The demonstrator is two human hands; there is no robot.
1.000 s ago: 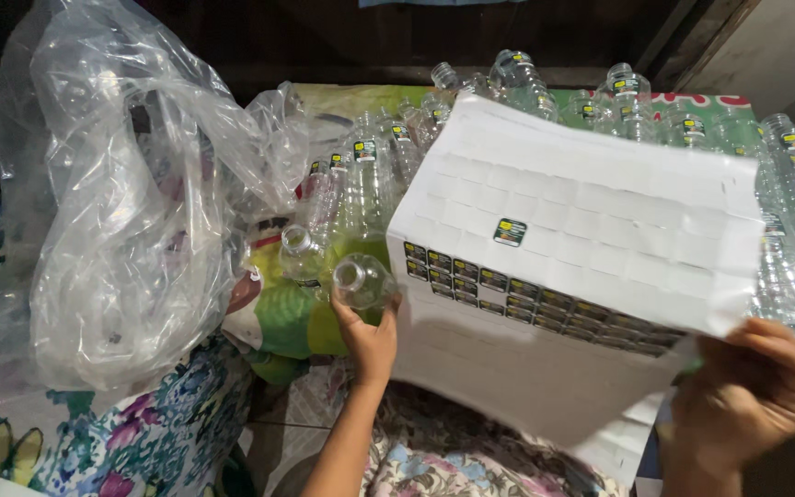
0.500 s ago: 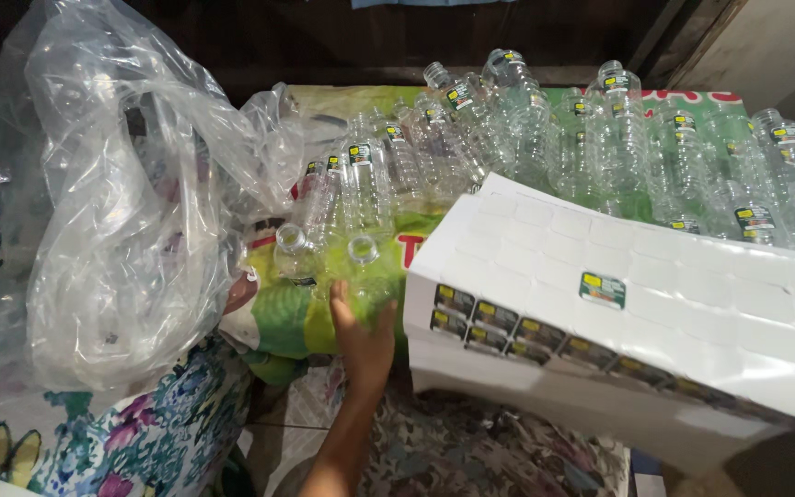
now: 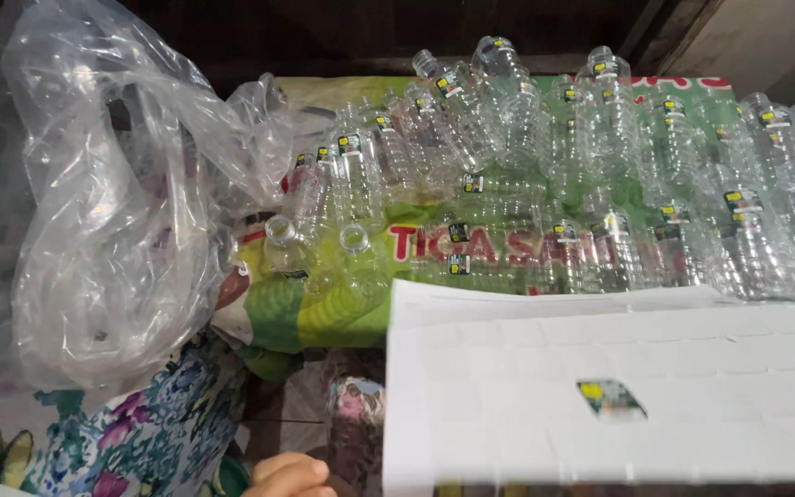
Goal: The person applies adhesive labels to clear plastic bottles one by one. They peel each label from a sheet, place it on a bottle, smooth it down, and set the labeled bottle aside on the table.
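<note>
Only the fingertips of my left hand (image 3: pixel 292 474) show at the bottom edge, apart from the bottles; I cannot see whether they hold anything. My right hand is out of view. A white sticker sheet (image 3: pixel 526 405) fills the lower right, with one yellow-and-dark sticker (image 3: pixel 611 400) left on it. Beyond it, several clear plastic bottles (image 3: pixel 508 120) with small yellow labels lie in rows on a green printed sack (image 3: pixel 324 313). Two open-necked bottles (image 3: pixel 353 241) lie nearest my left hand.
A big crumpled clear plastic bag (image 3: pixel 103 202) bulges at the left. Flowered cloth (image 3: pixel 158 442) covers the lower left. Dark wooden boards run behind the bottles at the top.
My left hand set a bottle down among the others and pulled back to the bottom edge. The sticker sheet dropped lower and flatter, and my right hand left the view.
</note>
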